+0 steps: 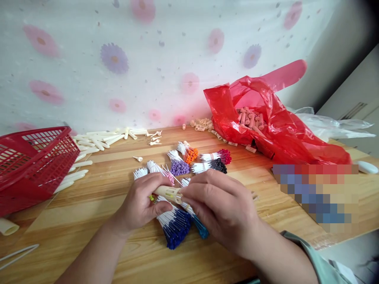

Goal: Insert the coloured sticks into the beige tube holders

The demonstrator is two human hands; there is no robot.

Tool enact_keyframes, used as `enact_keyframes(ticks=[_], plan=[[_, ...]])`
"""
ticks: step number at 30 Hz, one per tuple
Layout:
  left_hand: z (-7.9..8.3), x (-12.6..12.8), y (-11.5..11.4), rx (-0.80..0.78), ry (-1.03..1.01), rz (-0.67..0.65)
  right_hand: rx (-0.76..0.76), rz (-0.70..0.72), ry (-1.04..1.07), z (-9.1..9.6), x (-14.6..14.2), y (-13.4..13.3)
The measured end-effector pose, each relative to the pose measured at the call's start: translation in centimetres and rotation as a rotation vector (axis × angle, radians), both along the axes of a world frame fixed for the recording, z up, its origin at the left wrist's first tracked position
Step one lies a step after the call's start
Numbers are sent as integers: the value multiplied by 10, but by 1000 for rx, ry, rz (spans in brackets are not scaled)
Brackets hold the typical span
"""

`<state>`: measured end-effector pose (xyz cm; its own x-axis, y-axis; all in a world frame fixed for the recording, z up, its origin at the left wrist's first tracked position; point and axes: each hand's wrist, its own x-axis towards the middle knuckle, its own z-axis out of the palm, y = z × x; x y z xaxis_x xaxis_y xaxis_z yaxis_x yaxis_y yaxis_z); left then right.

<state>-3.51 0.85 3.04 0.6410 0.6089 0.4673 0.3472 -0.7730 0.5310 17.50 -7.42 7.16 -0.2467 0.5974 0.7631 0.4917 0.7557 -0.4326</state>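
My left hand (134,203) is closed around a cream plastic tube (166,192) with slots near its right end. A bit of yellow-green shows through the slots. At that slotted end my right hand (222,209) has its thumb and fingers pinched together; whatever they hold is hidden. Beneath the hands lie bundles of thin white sticks with coloured tips, among them a dark blue bundle (177,228) and a teal bundle (200,227). Just beyond are a purple bundle (179,165), an orange bundle (189,154), a black bundle (211,166) and a crimson bundle (220,156).
At left stands a red plastic basket (38,173), with cream tubes (99,141) scattered beside it. A red plastic bag (284,132) holding slotted pink pieces (251,119) occupies the back right. Small cream caps (155,139) lie near the wall covering. A white mouse (367,167) rests far right.
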Motion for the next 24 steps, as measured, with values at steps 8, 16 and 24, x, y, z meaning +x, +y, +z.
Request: enact_keyframes(ticks=[8,16,24], plan=[[2,-2,0,190,22,88,-43,61,78,-8,2,20],[2,3,-2,320,25,121,12,-50,-37,-14,1,24],[3,4,-4,383,71,220,-128,15,143,-19,-3,30]])
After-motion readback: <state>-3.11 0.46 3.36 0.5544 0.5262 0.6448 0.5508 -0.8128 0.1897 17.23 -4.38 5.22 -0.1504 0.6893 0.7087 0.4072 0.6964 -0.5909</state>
